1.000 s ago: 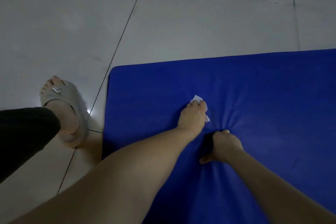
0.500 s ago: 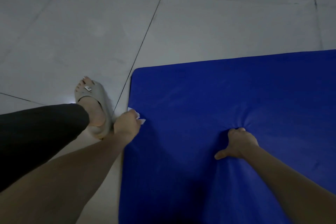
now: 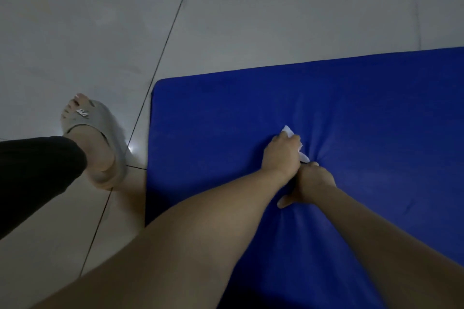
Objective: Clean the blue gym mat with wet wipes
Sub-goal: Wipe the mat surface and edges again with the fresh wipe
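Left hand curled round crumpled white wet wipe, pressing it on blue padded gym mat. Right hand touching at its 5 o'clock, fingers bent into mat; grip unclear. Grey slipper at 9 o'clock.

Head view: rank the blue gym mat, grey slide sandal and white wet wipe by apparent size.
Largest: blue gym mat, running out of frame.
Next: grey slide sandal.
Smallest: white wet wipe, though the left hand hides much of it.
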Motion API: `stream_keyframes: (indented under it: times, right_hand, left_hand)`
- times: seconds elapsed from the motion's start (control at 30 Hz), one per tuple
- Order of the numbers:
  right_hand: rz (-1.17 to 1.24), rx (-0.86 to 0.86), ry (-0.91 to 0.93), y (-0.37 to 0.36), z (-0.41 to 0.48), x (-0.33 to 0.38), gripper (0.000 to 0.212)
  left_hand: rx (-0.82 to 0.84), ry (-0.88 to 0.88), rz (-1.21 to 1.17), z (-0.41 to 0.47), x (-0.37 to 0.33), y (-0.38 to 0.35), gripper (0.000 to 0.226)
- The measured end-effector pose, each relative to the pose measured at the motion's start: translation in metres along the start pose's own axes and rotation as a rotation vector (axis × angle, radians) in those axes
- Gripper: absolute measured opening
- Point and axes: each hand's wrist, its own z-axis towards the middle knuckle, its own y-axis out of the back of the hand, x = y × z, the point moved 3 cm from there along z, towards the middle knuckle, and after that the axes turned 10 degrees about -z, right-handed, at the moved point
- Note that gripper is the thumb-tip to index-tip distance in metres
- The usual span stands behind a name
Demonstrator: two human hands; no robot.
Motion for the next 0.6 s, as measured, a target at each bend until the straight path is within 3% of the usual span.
stream_keyframes:
  times: [0.1, 0.2, 0.43, 0.6]
  right_hand:
    - [-0.004, -0.001, -0.014, 0.003, -0.002, -0.001, 0.111]
    - [-0.003, 0.015, -0.017, 0.002, -0.005, -0.002, 0.118]
    - [0.008, 0.01, 0.006, 0.002, -0.013, -0.004, 0.123]
    - [0.006, 0.01, 0.004, 0.003, -0.012, -0.003, 0.123]
  left_hand:
    - [0.086, -0.072, 0.037, -0.005, 0.025, 0.02, 0.021]
    - [0.068, -0.023, 0.076, -0.032, 0.068, 0.052, 0.03]
    - [-0.125, 0.372, 0.128, -0.126, 0.179, 0.134, 0.033]
    - [-0.311, 0.617, 0.037, -0.159, 0.203, 0.147, 0.031]
